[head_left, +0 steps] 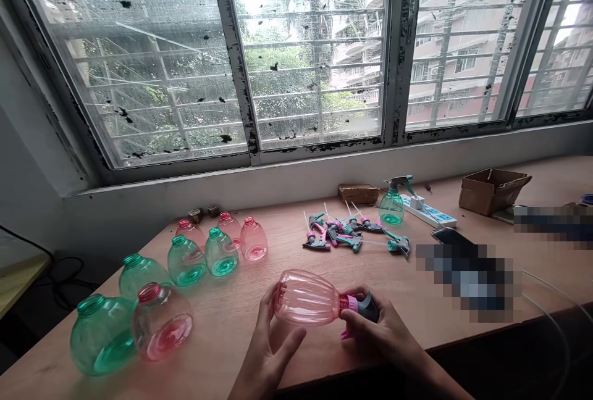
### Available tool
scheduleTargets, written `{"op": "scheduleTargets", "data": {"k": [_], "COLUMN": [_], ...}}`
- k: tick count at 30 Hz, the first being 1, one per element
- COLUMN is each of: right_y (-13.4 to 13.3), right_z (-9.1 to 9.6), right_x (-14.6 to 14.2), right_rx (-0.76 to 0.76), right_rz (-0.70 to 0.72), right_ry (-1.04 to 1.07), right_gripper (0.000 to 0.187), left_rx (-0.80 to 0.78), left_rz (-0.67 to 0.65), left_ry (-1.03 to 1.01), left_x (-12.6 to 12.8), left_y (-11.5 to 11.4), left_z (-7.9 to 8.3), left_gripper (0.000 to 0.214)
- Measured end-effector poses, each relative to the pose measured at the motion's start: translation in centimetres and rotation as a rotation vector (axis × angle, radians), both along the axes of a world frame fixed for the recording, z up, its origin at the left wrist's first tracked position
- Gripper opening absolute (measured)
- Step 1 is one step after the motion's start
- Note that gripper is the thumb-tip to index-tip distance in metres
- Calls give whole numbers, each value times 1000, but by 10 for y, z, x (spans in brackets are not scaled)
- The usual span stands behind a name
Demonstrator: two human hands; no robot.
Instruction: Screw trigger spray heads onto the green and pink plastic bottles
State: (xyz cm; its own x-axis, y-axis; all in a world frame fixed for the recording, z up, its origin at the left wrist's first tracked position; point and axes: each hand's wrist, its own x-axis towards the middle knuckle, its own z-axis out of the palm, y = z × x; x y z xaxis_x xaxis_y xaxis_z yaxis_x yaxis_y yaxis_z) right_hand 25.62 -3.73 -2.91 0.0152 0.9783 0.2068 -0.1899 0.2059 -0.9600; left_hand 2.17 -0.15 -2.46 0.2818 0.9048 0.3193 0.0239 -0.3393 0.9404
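Head view: my left hand (271, 341) cups the base of the pink bottle (306, 297), fingers spread around it. The bottle lies on its side just above the desk (287, 245), between both hands. My right hand (376, 333), fingers curled, pinches the spray head (362, 308) at the bottle's neck. Far left, green and pink bottles (185, 261) stand empty. Far right, the open cardboard box (493, 191) hides its contents.

Pink ribbed bottle (306, 297) on its side above tabletop, grey-pink sprayer head (361, 308) at neck.
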Motion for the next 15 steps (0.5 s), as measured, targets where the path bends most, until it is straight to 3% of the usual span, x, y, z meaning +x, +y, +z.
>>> {"op": "scheduleTargets", "data": {"k": [6,15], "right_y": [-1,1], "right_z": [-1,1], "right_x": [0,0], "right_rx": [-22,18], "right_rz": [23,-71], "right_ry": [-40,-38], "right_gripper": [36,41], "left_rx": [-124,-13], "left_rz": [25,-62], "left_ry": [-75,106], "left_x": [3,-5], "left_y": [-2,-3], "left_z": [13,11], "left_gripper": [60,61]}}
